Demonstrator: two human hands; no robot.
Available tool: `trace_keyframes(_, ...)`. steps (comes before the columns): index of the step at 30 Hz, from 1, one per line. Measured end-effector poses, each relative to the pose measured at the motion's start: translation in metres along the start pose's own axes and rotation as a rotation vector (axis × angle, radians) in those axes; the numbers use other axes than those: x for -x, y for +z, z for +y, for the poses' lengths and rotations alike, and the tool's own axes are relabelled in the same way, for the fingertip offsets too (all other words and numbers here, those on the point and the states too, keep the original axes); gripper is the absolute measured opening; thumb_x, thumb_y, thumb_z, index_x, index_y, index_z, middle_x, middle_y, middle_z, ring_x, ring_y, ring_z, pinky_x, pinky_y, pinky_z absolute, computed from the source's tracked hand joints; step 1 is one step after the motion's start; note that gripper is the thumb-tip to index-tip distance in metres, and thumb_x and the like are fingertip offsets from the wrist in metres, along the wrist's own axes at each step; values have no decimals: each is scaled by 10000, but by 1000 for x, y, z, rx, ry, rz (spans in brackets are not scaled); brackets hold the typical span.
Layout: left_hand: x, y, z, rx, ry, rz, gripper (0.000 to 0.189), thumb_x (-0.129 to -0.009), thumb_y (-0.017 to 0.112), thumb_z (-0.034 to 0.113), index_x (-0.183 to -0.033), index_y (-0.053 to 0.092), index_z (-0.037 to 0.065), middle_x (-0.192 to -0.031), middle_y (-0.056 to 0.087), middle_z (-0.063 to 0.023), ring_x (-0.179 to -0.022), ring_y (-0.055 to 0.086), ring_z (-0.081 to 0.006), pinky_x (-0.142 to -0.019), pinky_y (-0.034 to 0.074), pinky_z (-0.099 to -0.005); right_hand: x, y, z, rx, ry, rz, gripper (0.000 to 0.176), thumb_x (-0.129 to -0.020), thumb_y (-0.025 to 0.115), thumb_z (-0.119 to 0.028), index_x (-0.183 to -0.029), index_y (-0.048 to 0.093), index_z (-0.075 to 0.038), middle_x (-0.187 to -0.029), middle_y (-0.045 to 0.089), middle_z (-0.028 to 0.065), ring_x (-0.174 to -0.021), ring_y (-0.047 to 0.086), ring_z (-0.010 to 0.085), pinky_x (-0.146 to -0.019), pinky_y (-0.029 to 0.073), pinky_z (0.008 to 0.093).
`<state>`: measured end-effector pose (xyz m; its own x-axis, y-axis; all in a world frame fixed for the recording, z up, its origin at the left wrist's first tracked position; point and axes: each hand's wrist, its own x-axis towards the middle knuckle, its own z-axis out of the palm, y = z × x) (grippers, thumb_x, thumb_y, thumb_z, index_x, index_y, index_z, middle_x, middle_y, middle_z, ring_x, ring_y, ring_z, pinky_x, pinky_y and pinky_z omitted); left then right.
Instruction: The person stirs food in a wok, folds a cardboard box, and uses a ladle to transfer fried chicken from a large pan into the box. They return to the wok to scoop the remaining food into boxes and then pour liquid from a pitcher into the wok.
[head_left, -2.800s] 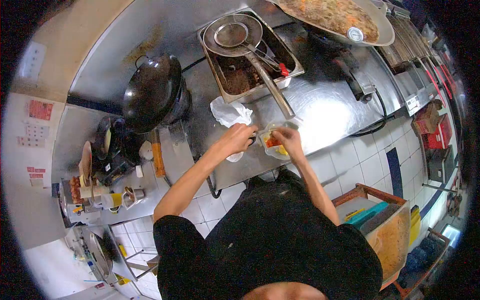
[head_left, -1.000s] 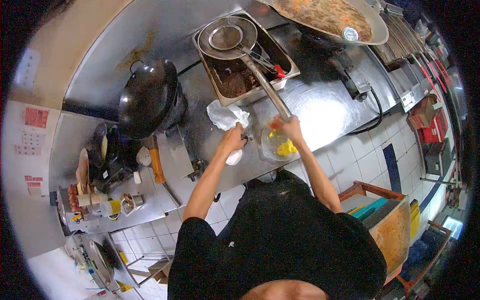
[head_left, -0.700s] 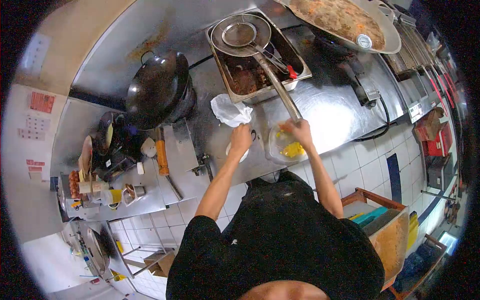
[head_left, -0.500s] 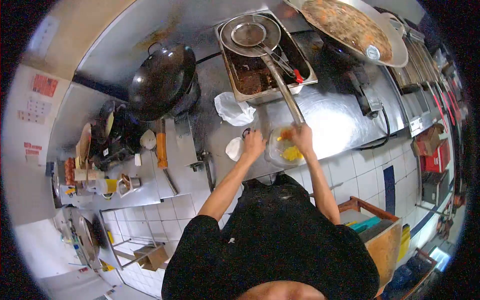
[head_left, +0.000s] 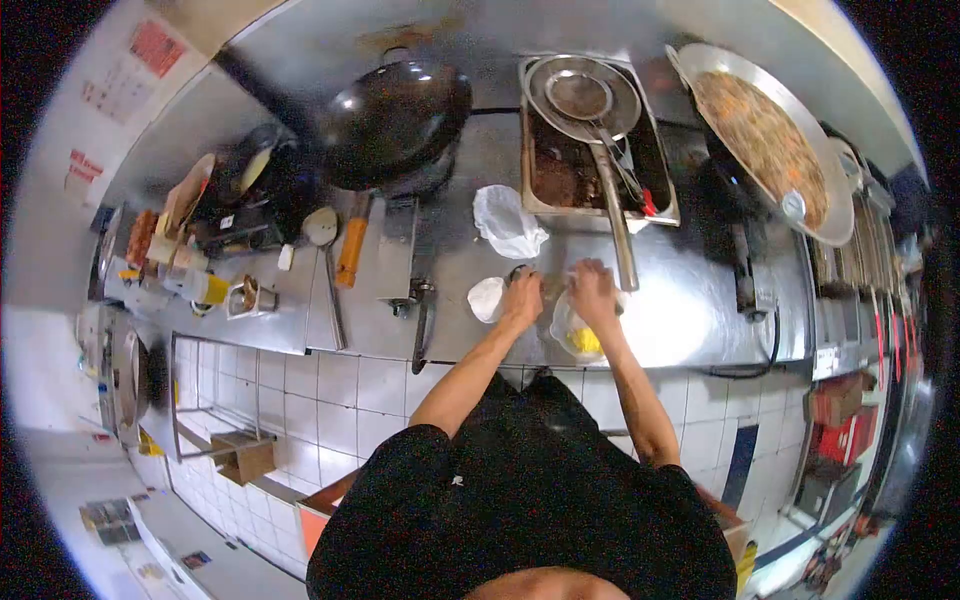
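Note:
My left hand (head_left: 524, 297) is closed at a small dark item (head_left: 518, 273) on the steel counter, just right of a white round piece (head_left: 487, 299); its grip is too small to make out. My right hand (head_left: 594, 290) is blurred over a clear plastic container (head_left: 562, 329) with yellow food (head_left: 584, 340) in it, and its fingers cannot be read clearly. Behind my left hand lies a crumpled white bag or cloth (head_left: 508, 222). The long handle of a strainer (head_left: 582, 95) ends just right of my right hand.
The strainer rests on a steel tray (head_left: 673, 212) of dark contents. A black wok (head_left: 397, 125) stands at the back left, a large pan of food (head_left: 838, 190) at the right. A ladle (head_left: 330, 270) and a wooden handle (head_left: 353, 243) lie to the left.
The view has turned, so the counter's things appear farther right and lower. My right hand has shifted from the container's back right toward its back left, beside my left hand.

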<state>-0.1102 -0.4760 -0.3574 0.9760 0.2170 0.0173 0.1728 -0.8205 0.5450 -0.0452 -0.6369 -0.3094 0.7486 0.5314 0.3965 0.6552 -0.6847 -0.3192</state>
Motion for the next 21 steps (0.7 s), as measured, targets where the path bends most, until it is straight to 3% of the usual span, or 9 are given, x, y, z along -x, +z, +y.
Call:
trace_keyframes(1,2,0,3,19,33,46,267,-730,617,8,-995,598,40,-1126,529,-209,-958,593,-408,-780,507,-474,-11,4,-3,-9,-41,0,212,-750,652,-137,-938,616,-44,-932,646,139,-857,623,326,-741,477,457)
trace_keyframes(3,2,-3,7,-25,33,30,260,-731,627,50,-989,592,46,-1115,523,-200,-959,595,-401,-773,506,-480,-36,20,-13,235,94,-557,252,-714,684,-195,-906,635,-39,-889,660,154,-880,637,327,-775,492,451)
trace_keyframes(5,6,-6,15,-165,9,-4,282,-751,627,73,-1029,591,47,-1121,510,-189,-963,597,-388,-779,514,-473,-32,60,1,136,117,-457,266,-678,704,-195,-879,651,-30,-894,661,183,-921,637,339,-823,496,451)
trace_keyframes(7,-3,14,2,-60,-53,-46,241,-699,643,32,-932,610,-23,-1133,508,-235,-882,604,-420,-763,516,-477,-33,89,15,133,61,-455,255,-679,700,-185,-872,650,-26,-901,659,194,-913,637,354,-819,502,451)
trace_keyframes(12,1,21,-4,0,-13,-11,172,-766,611,72,-892,606,-45,-1084,539,-238,-886,608,-414,-753,515,-482,-41,104,30,136,-81,-423,218,-681,678,-146,-847,647,-9,-919,651,222,-883,626,403,-798,510,456)
trace_keyframes(17,24,-3,-8,150,3,142,201,-796,591,86,-959,560,-28,-1102,557,-222,-877,612,-378,-726,515,-461,-41,128,59,73,-11,-584,182,-682,629,-101,-827,627,10,-875,631,244,-881,611,405,-772,486,475)
trace_keyframes(18,38,-24,-9,158,-3,160,201,-796,591,86,-959,560,-28,-1102,557,-222,-877,612,-378,-726,515,-461,-37,121,53,84,-29,-583,182,-682,629,-101,-827,627,10,-875,631,244,-881,611,405,-772,486,475)
trace_keyframes(20,85,-98,-8,433,85,238,87,-812,571,61,-871,576,-3,-986,607,-198,-811,628,-342,-671,505,-414,-41,86,21,67,1,-285,195,-692,604,-51,-867,596,33,-793,624,241,-781,602,430,-685,491,491)
trace_keyframes(21,106,-112,-20,522,14,216,94,-818,591,73,-872,574,-2,-933,621,-171,-775,627,-319,-655,498,-395,-51,29,-37,44,-11,-325,135,-683,600,-35,-811,615,7,-742,625,216,-717,593,449,-652,487,505)
